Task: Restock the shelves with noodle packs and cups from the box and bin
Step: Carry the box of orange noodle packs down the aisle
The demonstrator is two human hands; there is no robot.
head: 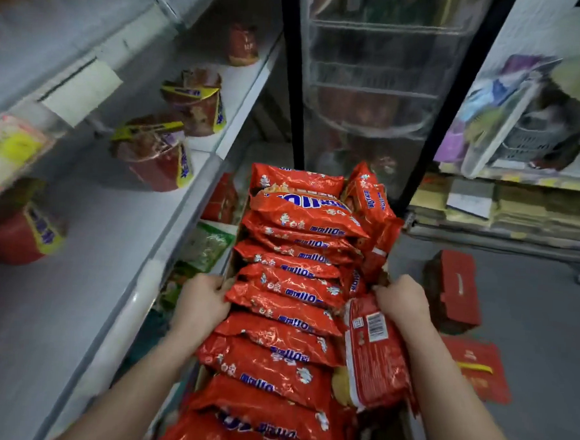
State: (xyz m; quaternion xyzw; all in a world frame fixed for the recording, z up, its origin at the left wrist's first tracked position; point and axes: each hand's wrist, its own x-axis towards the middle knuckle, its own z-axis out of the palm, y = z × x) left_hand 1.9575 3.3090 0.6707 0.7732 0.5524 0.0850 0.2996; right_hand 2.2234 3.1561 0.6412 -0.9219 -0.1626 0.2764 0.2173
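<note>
A cardboard box [231, 260] full of red noodle packs [289, 276] is held in front of me, the packs stacked in a long row with more standing on edge along the right side. My left hand [202, 302] grips the box's left edge, fingers curled over it. At the right edge, my right hand [401, 299] curls round the rim above an upright pack [374, 353]. Several red noodle cups [158, 151] with yellow lids sit on the white shelf [91, 244] at my left.
Green and red packs [208, 243] lie on the lower shelf under the box's left side. A glass-door cooler [370, 90] stands ahead. Red cartons [455, 290] lie on the grey floor at right, with a low rack of goods [502, 205] behind them.
</note>
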